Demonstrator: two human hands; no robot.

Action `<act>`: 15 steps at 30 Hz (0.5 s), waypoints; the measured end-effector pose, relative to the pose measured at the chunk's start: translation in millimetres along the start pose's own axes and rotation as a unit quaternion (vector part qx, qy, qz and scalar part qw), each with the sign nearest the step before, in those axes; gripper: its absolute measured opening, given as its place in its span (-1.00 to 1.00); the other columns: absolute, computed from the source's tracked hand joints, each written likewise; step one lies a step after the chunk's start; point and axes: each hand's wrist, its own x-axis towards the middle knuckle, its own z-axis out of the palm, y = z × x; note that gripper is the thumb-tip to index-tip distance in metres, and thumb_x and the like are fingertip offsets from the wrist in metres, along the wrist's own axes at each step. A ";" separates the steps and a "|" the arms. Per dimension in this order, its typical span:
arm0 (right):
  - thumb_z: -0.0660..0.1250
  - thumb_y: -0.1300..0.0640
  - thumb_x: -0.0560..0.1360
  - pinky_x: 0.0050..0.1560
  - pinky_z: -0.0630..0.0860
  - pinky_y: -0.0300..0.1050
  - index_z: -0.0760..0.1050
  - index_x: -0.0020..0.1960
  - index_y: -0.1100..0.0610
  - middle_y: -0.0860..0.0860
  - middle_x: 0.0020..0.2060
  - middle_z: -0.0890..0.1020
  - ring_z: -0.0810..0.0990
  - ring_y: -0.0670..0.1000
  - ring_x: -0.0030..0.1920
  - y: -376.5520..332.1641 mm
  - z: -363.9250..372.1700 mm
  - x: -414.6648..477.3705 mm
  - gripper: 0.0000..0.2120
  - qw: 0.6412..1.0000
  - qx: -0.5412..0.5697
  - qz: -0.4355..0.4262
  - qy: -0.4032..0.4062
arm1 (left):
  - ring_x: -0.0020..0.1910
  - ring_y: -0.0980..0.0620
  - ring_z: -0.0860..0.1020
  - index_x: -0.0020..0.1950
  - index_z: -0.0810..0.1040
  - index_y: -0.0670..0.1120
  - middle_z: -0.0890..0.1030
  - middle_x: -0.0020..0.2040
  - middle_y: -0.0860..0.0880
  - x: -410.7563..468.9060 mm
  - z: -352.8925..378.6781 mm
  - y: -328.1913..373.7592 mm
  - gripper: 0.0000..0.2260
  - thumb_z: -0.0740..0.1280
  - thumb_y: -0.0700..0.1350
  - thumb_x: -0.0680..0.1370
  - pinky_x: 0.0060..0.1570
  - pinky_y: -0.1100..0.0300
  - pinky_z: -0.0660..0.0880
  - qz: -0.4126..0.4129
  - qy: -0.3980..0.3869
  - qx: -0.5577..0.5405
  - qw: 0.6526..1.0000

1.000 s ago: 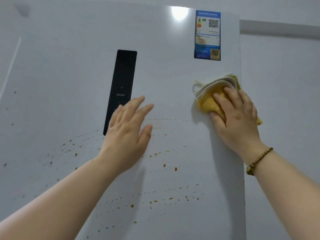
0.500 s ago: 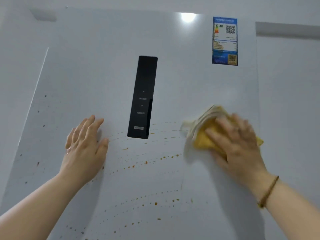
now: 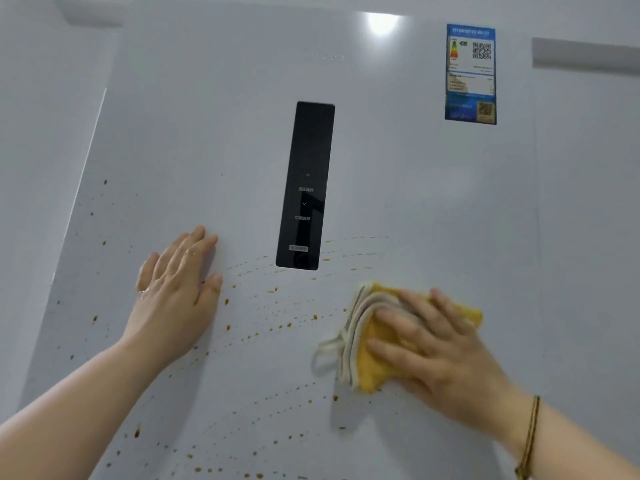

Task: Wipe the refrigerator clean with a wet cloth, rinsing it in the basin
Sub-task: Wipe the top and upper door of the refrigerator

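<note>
The white refrigerator door fills the view, with arcs of brown-orange spots across its lower half. A folded yellow cloth with a pale edge lies flat on the door at the lower right. My right hand presses it against the door with straight, spread fingers. My left hand rests flat on the door to the left of the black control panel, fingers straight and wet. The basin is not in view.
A blue energy label is stuck at the door's upper right. A pale wall flanks the door on the right. A beaded bracelet is on the right wrist.
My right hand has dragged the cloth down the door's right side, from just under the blue label to below the black panel. My left hand has shifted left of the panel.
</note>
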 end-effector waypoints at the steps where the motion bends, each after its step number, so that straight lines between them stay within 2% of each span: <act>1: -0.08 -0.10 0.60 0.34 0.09 0.13 0.37 0.18 -0.07 0.01 0.25 0.37 0.32 0.18 0.27 14.6 0.7 7.0 -0.68 1.000 -0.012 0.017 0.006 | 0.49 0.11 -0.01 0.45 0.18 -0.04 0.10 0.50 0.06 0.3 -0.1 -0.5 -0.58 0.12 -0.14 0.59 0.42 0.18 -0.20 -0.001 -0.003 -0.002 1.000; 3: -0.10 -0.14 0.59 0.28 0.21 0.19 0.34 0.19 -0.06 0.03 0.25 0.34 0.29 0.20 0.25 33.3 4.6 25.5 -0.66 0.992 -0.013 0.125 0.027 | 0.49 0.12 -0.01 0.45 0.19 -0.04 0.10 0.50 0.07 0.0 -0.5 -1.6 -0.57 0.10 -0.05 0.57 0.42 0.18 -0.20 0.001 -0.009 -0.006 1.000; 6: 0.08 -0.09 0.48 0.15 0.34 0.37 0.34 0.17 -0.02 0.08 0.26 0.38 0.24 0.22 0.26 24.8 10.8 56.1 -0.69 0.946 -0.025 0.317 0.066 | 0.43 0.23 -0.03 0.45 0.19 -0.03 0.10 0.49 0.11 -0.6 -0.1 -3.6 -0.42 -0.03 0.05 0.43 0.42 0.20 -0.20 0.008 -0.010 -0.007 1.000; 8: 0.11 -0.05 0.44 0.20 0.32 0.33 0.34 0.16 -0.01 0.11 0.27 0.41 0.24 0.24 0.27 0.5 16.2 67.8 -0.68 0.930 -0.027 0.358 0.076 | 0.34 0.33 -0.07 0.45 0.17 -0.01 0.06 0.44 0.20 0.0 -0.9 -6.9 -0.46 -0.03 0.05 0.46 0.41 0.21 -0.22 0.015 -0.011 -0.011 1.000; 10: 0.12 -0.04 0.43 0.25 0.23 0.20 0.34 0.16 -0.02 0.07 0.27 0.33 0.24 0.23 0.29 -33.3 21.5 68.1 -0.68 0.948 -0.015 0.310 0.074 | 0.33 0.34 -0.09 0.46 0.16 -0.01 0.02 0.38 0.26 0.9 -2.1 -8.3 -0.58 0.04 -0.04 0.58 0.41 0.22 -0.23 0.019 -0.018 -0.017 1.000; 12: 0.13 -0.03 0.46 0.25 0.18 0.19 0.35 0.16 -0.04 0.04 0.26 0.33 0.27 0.24 0.28 -67.3 23.1 57.5 -0.71 0.978 0.008 0.202 0.049 | 0.41 0.29 -0.08 0.46 0.14 0.00 0.03 0.45 0.21 1.5 -3.7 -11.5 -0.57 0.09 -0.13 0.59 0.41 0.22 -0.23 0.024 -0.029 -0.020 0.999; 15: -0.02 -0.03 0.60 0.27 0.21 0.18 0.37 0.18 -0.07 0.00 0.26 0.36 0.31 0.20 0.29 -82.8 16.1 47.4 -0.75 0.997 0.019 0.069 0.010 | 0.44 0.26 -0.09 0.46 0.12 0.03 0.02 0.50 0.14 4.4 -15.6 -19.1 -0.56 0.10 -0.11 0.59 0.42 0.20 -0.23 0.037 -0.069 -0.017 0.997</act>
